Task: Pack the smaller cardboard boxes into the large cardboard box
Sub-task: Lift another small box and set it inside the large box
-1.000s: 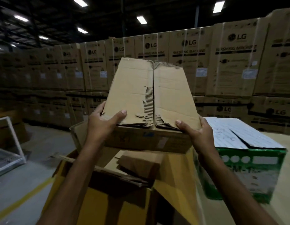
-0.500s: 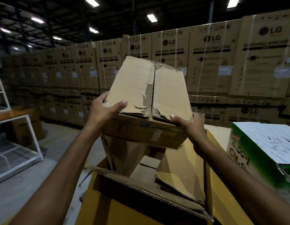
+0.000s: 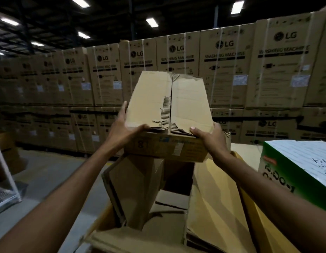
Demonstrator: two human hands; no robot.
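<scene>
A: Where's the small cardboard box (image 3: 169, 114)?

B: It's being held up in the air at centre, just above the open top of the large cardboard box (image 3: 213, 207), which is filling the 6 o'clock part of the view.

A: Hands?

B: The left hand (image 3: 122, 130) is gripping the box's near corner on the 9 o'clock side. Its thumb is lying across the top edge and its fingers are running up the left side. The right hand (image 3: 211, 137) is gripping the near corner on the 3 o'clock side, thumb pressing on top. Its other fingers are going round the side, out of sight.

A: Box condition?

B: The top flaps are meeting along a centre seam. Paper is peeling there, and the corrugation is showing. The near face is carrying a label and a handwritten mark, too blurred to read.

A: Anything in the large one?

B: A tilted brown carton (image 3: 134, 189) is leaning at its 9 o'clock side, seemingly inside the opening. A yellowish flap is standing up at 3 o'clock.

A: Surroundings?

B: A green-and-white box (image 3: 295, 170) is sitting at 3 o'clock, just beside the large box. LG cartons (image 3: 222, 70) are forming a wall across 12 o'clock. A white rack (image 3: 3, 197) is standing at 8 o'clock on the grey floor (image 3: 49, 172). Ceiling lights (image 3: 152, 22) are glowing overhead.
</scene>
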